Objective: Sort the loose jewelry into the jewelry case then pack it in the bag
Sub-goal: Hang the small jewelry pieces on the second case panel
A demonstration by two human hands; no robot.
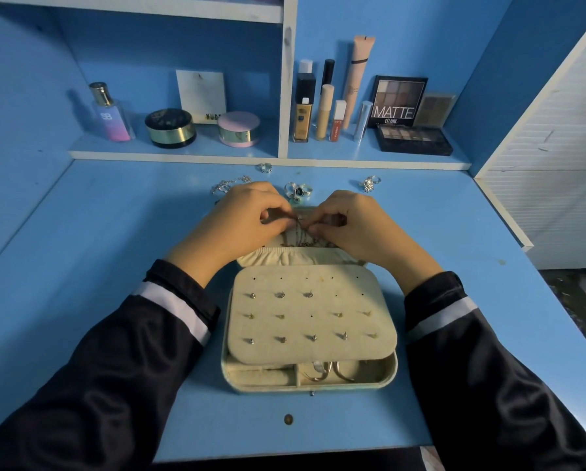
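From my remote seat I look down on a smooth blue laminate desk (81, 232) with a white-edged shelf unit (286, 96) of cosmetics behind it. At its centre lies an open cream fabric jewelry case (310, 379), oblong with rounded corners; its flat padded earring panel (312, 314) carries rows of small metal studs, and the gathered elastic pocket (295, 256) of the lid lies beyond it. Both arms wear glossy black sleeves (115, 368) with a white band. The left hand (247, 215) and right hand (349, 222) meet over the lid, each pinched narrowly on a thin metal chain necklace (300, 232) that hangs into the pocket. Loose silver rings (297, 191) and another chain (228, 185) lie on the desk just behind the hands.
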